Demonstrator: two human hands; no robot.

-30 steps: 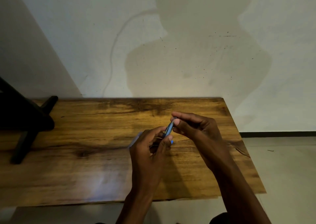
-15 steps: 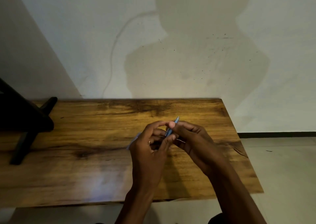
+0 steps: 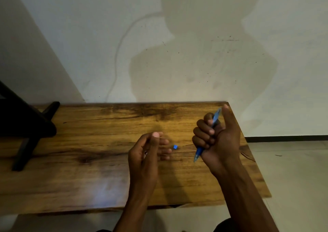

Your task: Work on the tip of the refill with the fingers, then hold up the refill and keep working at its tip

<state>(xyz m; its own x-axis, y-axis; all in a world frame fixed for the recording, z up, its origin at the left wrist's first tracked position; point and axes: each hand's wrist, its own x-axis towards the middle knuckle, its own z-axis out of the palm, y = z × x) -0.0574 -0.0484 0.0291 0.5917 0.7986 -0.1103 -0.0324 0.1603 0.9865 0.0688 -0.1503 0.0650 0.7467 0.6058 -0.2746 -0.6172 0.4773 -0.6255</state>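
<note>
Blue pen (image 3: 213,125) in right hand (image 3: 218,136)

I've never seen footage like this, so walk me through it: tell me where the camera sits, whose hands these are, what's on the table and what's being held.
There is no machine here. The single picture comes from a wide-angle camera worn on a person's head, looking forward and down, so the two bare arms reaching in from below are the wearer's own. The right hand has its fingers curled round a blue pen, which sticks out above and below the fist. The left hand pinches something thin between thumb and fingers; it is too small to identify. A small blue piece sits on the wooden table between the hands. A dark stand rests at the left, and the wearer's shadow falls on the wall.
</note>
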